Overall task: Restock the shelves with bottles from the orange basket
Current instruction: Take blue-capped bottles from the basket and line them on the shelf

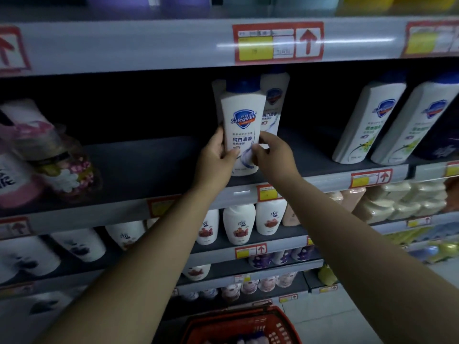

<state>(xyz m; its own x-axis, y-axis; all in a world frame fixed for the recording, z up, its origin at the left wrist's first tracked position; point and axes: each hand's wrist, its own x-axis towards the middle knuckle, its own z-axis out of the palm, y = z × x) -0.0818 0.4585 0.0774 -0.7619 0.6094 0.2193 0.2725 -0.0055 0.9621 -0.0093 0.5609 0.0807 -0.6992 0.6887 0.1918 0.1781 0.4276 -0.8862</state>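
**A:** Hands first?

**B:** Both on the white bottle [242,125]. Gripped low on one side by the left hand [216,155], thumb lying across the label. Pinched at the opposite edge by the right hand [270,150], fingers curled in.

**A:** And placed where?

**B:** Upright, blue cap on top, at the front of the dark shelf [149,170]. Base at or just above the board; impossible to tell whether touching. Directly in front of a matching bottle [274,100], partly covering it.

**A:** How far along?

**B:** Partway, at a guess. At least one twin already shelved behind; perhaps another at the back left, only a sliver showing. More to come, judging by pale shapes down in the orange basket [248,324], too blurred to count. Left to do: setting this one down, letting go, going back to the basket.

**A:** Room to move?

**B:** Plenty leftward: bare board right across to the pink pack [37,157]. Open gap rightward too, before the green-label bottles [367,120]. Tighter overhead, probably: cap not far beneath the upper shelf rail [149,43]. Price rail [238,192] just below the base, so worth seating the bottle fully behind that edge, not overhanging.
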